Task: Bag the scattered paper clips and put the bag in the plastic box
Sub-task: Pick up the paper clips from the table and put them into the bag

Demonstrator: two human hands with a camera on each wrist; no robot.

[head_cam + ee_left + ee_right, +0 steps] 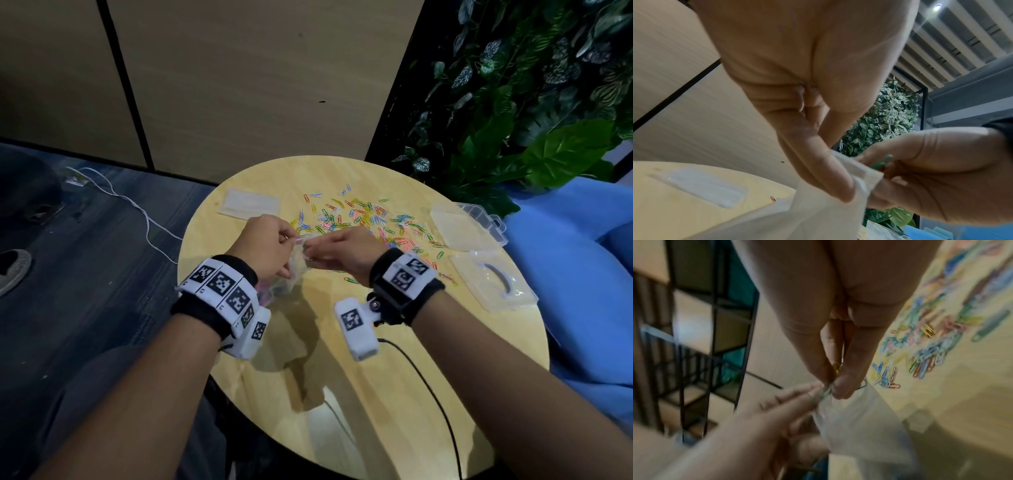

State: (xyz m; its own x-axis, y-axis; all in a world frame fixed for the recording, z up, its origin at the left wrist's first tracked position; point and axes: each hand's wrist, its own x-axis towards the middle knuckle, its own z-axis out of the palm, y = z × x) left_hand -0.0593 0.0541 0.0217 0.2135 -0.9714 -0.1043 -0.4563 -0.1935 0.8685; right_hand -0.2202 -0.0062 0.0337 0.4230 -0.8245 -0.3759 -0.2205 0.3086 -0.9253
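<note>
Coloured paper clips (pixel 370 219) lie scattered across the far half of the round wooden table (pixel 342 394). My left hand (pixel 291 241) pinches the rim of a clear plastic bag (pixel 296 265), which hangs down with some clips inside. My right hand (pixel 310 246) pinches a few clips at the bag's mouth. In the left wrist view my left hand (pixel 844 186) grips the bag (pixel 797 219) beside green clips (pixel 882 163). In the right wrist view my right hand (pixel 831 386) holds green and gold clips (pixel 836 367) over the bag (pixel 855 418). An open clear plastic box (pixel 460 226) stands at the right.
A flat stack of clear bags (pixel 248 204) lies at the table's far left. A clear plastic case with a handle cutout (pixel 493 284) sits near the right edge. A black cable (pixel 428 383) crosses the near tabletop. Leafy plants (pixel 513 102) and a blue seat (pixel 582 274) stand to the right.
</note>
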